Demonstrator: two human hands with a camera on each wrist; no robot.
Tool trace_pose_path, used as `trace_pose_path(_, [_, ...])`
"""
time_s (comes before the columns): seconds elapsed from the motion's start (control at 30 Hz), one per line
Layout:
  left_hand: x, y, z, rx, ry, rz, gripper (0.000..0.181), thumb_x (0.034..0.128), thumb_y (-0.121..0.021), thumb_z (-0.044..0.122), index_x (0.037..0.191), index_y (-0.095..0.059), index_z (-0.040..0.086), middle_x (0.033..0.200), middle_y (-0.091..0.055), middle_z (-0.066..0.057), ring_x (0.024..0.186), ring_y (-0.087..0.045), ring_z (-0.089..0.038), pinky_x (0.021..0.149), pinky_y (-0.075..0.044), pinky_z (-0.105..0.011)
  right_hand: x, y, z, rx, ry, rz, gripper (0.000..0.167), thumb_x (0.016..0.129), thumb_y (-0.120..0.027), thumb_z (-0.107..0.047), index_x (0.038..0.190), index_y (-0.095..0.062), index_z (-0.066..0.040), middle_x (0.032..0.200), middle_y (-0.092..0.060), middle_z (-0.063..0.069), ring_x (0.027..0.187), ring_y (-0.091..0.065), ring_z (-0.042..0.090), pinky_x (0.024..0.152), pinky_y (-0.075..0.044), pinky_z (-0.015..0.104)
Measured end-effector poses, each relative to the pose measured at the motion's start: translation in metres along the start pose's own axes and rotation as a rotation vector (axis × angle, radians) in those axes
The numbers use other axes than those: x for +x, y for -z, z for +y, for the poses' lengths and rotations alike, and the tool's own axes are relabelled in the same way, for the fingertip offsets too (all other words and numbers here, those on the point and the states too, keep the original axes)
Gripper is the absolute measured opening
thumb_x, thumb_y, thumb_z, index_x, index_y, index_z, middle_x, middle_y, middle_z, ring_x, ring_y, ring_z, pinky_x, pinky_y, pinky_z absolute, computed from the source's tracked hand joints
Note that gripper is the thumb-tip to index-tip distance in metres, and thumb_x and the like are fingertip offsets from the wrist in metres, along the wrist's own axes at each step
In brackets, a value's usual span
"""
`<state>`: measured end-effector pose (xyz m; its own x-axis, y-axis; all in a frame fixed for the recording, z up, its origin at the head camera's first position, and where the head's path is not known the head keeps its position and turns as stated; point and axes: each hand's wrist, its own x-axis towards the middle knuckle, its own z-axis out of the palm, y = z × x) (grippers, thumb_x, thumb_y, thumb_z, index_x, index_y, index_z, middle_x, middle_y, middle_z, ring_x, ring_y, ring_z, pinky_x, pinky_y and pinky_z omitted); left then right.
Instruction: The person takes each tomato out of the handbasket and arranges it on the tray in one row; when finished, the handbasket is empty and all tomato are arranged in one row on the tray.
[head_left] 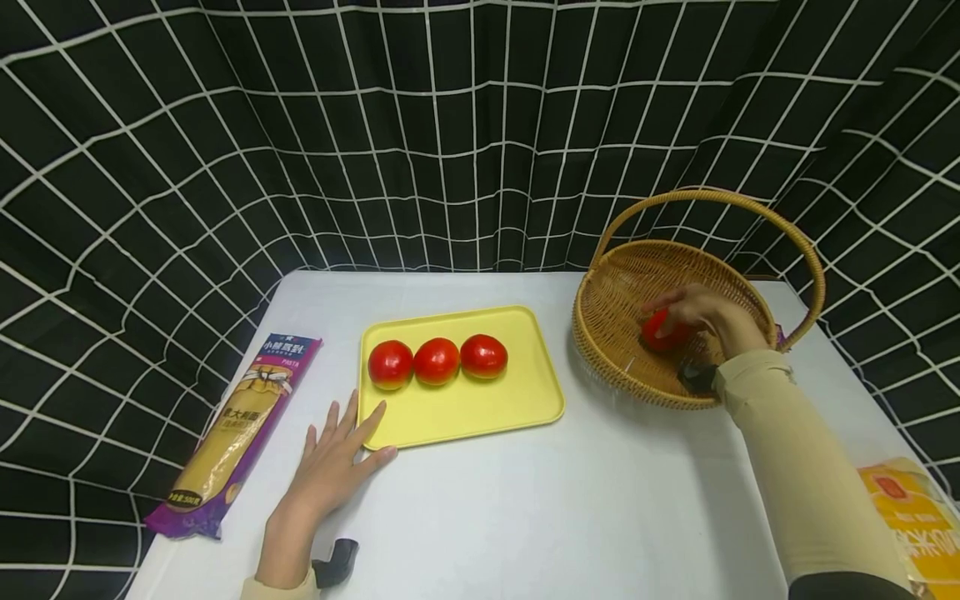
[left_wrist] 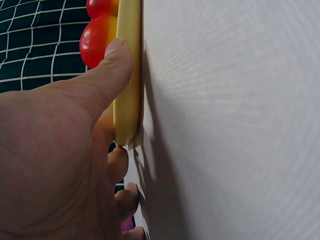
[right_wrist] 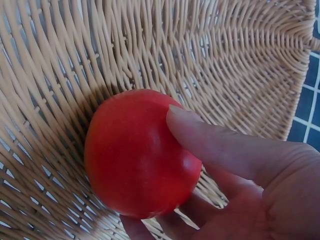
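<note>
Inside the wicker basket (head_left: 611,354), my right hand (head_left: 701,307) holds a red tomato (right_wrist: 137,155). The right wrist view shows the thumb on its side and the fingers curled beneath it, close to the woven wall. My left hand (head_left: 330,471) lies at the near left corner of the yellow tray (head_left: 472,421), fingers spread. Its thumb (left_wrist: 112,67) touches the tray's edge in the left wrist view. Three tomatoes stand in a row on the tray: a left one (head_left: 390,365), a middle one (head_left: 437,362) and a right one (head_left: 483,357).
A purple pasta packet (head_left: 236,425) lies along the left side of the white table (head_left: 525,517). An orange and yellow packet (head_left: 915,517) sits at the right edge, partly cut off. The basket's tall handle (head_left: 813,258) arches over its opening. A black checked cloth (head_left: 480,150) hangs behind.
</note>
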<state>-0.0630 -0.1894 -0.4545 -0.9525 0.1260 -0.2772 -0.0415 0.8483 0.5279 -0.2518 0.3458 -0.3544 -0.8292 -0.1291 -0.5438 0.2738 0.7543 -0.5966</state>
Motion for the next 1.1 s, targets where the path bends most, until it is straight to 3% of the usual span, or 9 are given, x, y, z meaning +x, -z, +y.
trace_pose_path(0.17, [0.000, -0.001, 0.000, -0.004, -0.002, 0.003, 0.081, 0.1020, -0.059, 0.061, 0.169, -0.027, 0.029, 0.180, 0.004, -0.013, 0.164, 0.013, -0.048, 0.125, 0.015, -0.074, -0.005, -0.002, 0.003, 0.060, -0.005, -0.008, 0.061, 0.095, -0.057, -0.001, 0.154, -0.046, 0.004, 0.165, -0.026, 0.034, 0.146, -0.032, 0.051, 0.127, -0.025, 0.070])
trace_pose_path(0.57, [-0.001, 0.000, 0.001, -0.008, -0.003, 0.004, 0.081, 0.1018, -0.059, 0.062, 0.169, -0.028, 0.028, 0.180, 0.003, -0.013, 0.164, 0.012, -0.048, 0.125, 0.015, -0.074, 0.004, 0.000, -0.004, -0.045, 0.101, 0.023, 0.058, 0.099, -0.067, -0.002, 0.151, -0.047, 0.011, 0.157, -0.043, 0.038, 0.142, -0.044, 0.052, 0.123, -0.035, 0.067])
trace_pose_path(0.8, [-0.001, -0.003, -0.001, -0.023, -0.034, 0.062, 0.080, 0.1003, -0.064, 0.057, 0.167, -0.034, 0.025, 0.179, -0.003, -0.017, 0.163, 0.007, -0.051, 0.124, 0.012, -0.077, -0.005, 0.001, -0.017, 0.015, 0.105, 0.032, 0.058, 0.100, -0.067, -0.004, 0.153, -0.046, 0.008, 0.157, -0.042, 0.037, 0.137, -0.047, 0.046, 0.123, -0.037, 0.066])
trace_pose_path(1.1, [-0.002, -0.002, 0.001, -0.021, -0.013, 0.039, 0.081, 0.1010, -0.061, 0.059, 0.168, -0.032, 0.025, 0.180, -0.002, -0.016, 0.164, 0.008, -0.050, 0.125, 0.012, -0.076, -0.026, 0.000, -0.047, -0.018, 0.167, 0.109, 0.055, 0.101, -0.067, -0.009, 0.153, -0.052, 0.001, 0.155, -0.047, 0.033, 0.131, -0.051, 0.042, 0.116, -0.044, 0.062])
